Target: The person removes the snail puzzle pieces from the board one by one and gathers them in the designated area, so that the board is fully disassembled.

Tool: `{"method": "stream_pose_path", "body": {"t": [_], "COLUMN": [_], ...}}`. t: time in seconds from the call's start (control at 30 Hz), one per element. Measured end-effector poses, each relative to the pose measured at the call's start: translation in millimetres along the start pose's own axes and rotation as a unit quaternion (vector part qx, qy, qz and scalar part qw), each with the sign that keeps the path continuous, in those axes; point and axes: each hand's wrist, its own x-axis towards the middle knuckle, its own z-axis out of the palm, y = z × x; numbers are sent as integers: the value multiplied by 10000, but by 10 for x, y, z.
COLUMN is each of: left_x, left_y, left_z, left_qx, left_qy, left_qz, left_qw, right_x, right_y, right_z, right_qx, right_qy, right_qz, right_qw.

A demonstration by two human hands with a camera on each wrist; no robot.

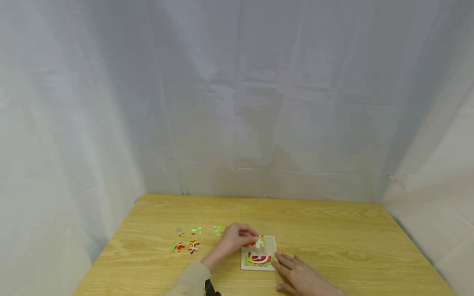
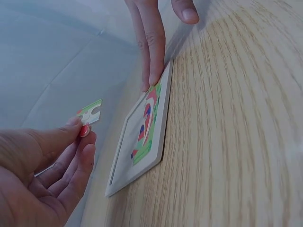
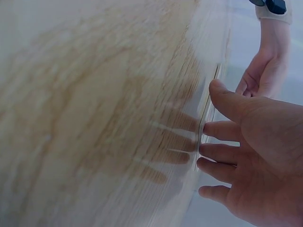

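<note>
Between thumb and fingers, my left hand (image 1: 237, 237) pinches a jigsaw puzzle piece (image 2: 90, 112), white and green with a red tab. It is held above the upper part of a square puzzle tray (image 1: 242, 253) with a pale frame. Along the tray's near side lie joined puzzle pieces (image 1: 260, 259) in red, white, blue and green. My right hand (image 1: 300, 274) lies with fingers extended, their tips at the tray's right edge near those pieces. In the right wrist view the right hand (image 3: 260, 151) hides most of the tray.
Several loose puzzle pieces lie left of the tray, among them a red and green piece (image 1: 179, 246), a red and yellow piece (image 1: 193, 246) and a green piece (image 1: 217, 230). The wooden table (image 1: 333, 230) is bounded by pale hanging sheets (image 1: 259, 123) behind and at both sides.
</note>
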Motion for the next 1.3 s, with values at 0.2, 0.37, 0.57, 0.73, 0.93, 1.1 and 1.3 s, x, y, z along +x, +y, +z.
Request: {"method": "stream_pose_path", "body": {"t": [0.2,0.37,0.57,0.73,0.93,1.1,1.3], "left_x": [-73,-118,-218,-319,-397,-426,-435], "left_y": [-55,-103,-168,-211,-296,-358,-377], "left_z": [-176,-378,-595,-745,-854,-873,-861], "left_qx": [-81,152,549,974,1484,1649,2099], "left_qy": [168,234,407,608,644,622,774], "left_qz": [30,-117,-25,-30,-71,-221,-146], "left_qw": [9998,9995,9977,9934,9868,9841,9745], "right_x": [5,3,-7,-10,-11,-9,-12], "right_y": [-7,-6,-10,-27,-21,-17,-13], "right_z": [-4,-5,-13,-17,-6,-1,4], "right_qx": [-90,-106,-104,-89,-264,-201,-179], "right_qy": [35,-29,5,-14,109,110,115], "right_qz": [37,93,26,57,-28,12,-1], "right_qw": [9999,9999,9999,9999,9996,9997,9998]}}
